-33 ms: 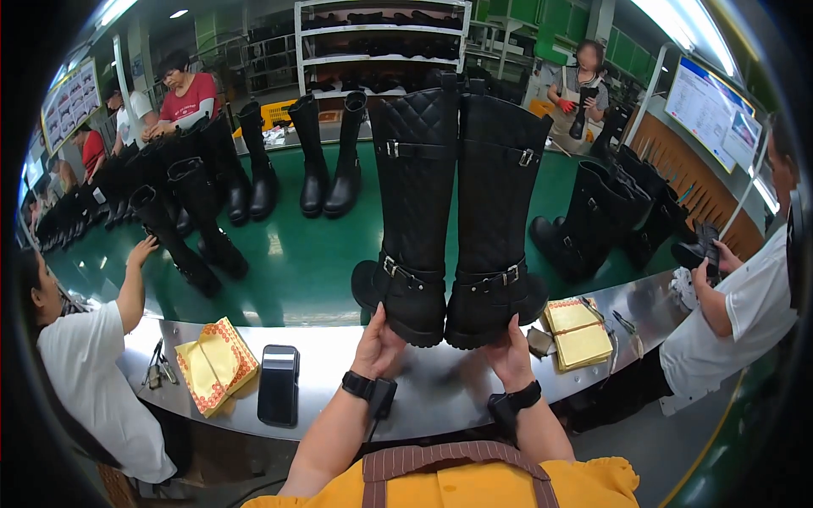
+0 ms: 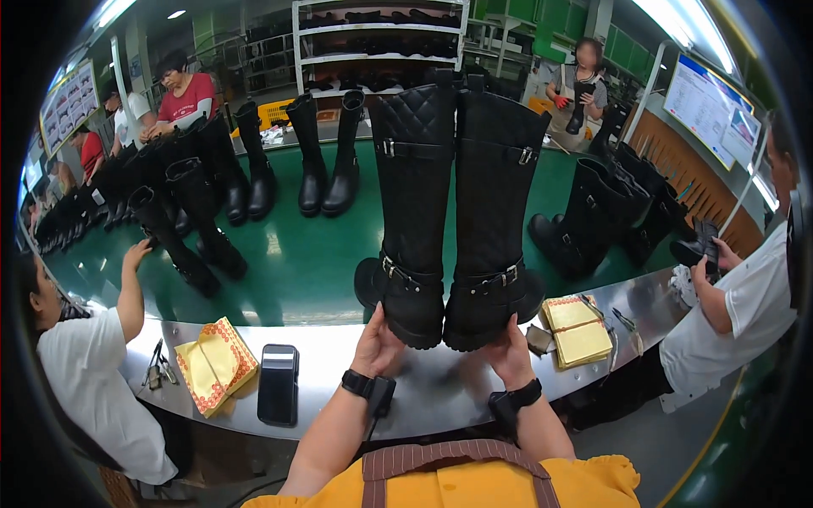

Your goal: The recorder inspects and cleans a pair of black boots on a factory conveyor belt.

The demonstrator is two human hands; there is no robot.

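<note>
Two tall black boots stand upright side by side before me, their heels toward me and their toes pointing outward. Buckled straps cross each ankle and upper shaft, and quilting shows on the left boot. My left hand (image 2: 378,345) grips the left boot (image 2: 412,203) low at its heel and sole. Around the lower heel of the right boot (image 2: 493,203), my right hand (image 2: 510,351) is closed in the same way. The boots' soles are just above the bench's metal edge, touching or nearly so; I cannot tell which. Some fingertips are hidden behind the boots.
A phone (image 2: 278,385) and patterned yellow papers (image 2: 217,366) lie left on the metal edge (image 2: 322,398); a yellow stack (image 2: 577,334) and small tools (image 2: 625,322) lie right. More boots (image 2: 330,161) stand on the green surface (image 2: 288,254). Co-workers stand at both sides and opposite.
The boots in my hands have turned and shifted very slightly. At the left, a co-worker's hand has moved a little against a standing boot. My hands stay in place.
</note>
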